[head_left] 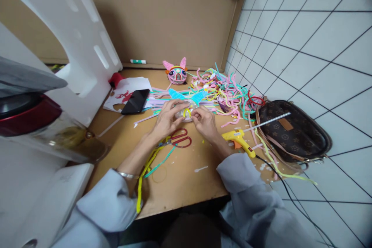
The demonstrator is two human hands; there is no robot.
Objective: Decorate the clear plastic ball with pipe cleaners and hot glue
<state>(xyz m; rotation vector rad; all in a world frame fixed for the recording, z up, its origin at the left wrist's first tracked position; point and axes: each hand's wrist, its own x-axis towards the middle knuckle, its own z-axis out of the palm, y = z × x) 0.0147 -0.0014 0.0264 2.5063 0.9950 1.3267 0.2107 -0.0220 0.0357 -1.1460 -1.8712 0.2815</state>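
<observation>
Both hands meet over the middle of the brown table (180, 178). My left hand (167, 118) and my right hand (205, 120) together hold a small pale pipe-cleaner figure (186, 112) with a yellow strand on its front and two light blue ears (176, 93) sticking up behind. Fingertips of both hands pinch the yellow strand. Red-handled scissors (180, 139) lie just below my left hand. A yellow glue gun (240, 140) lies to the right of my right wrist, its black cord trailing off the table.
A pile of coloured pipe cleaners (226, 91) spreads behind the hands. A finished pink figure (176, 73) stands at the back. A black phone (135, 101) lies on white paper at left. A brown bag (293, 133) sits on the right edge. Cardboard walls the back.
</observation>
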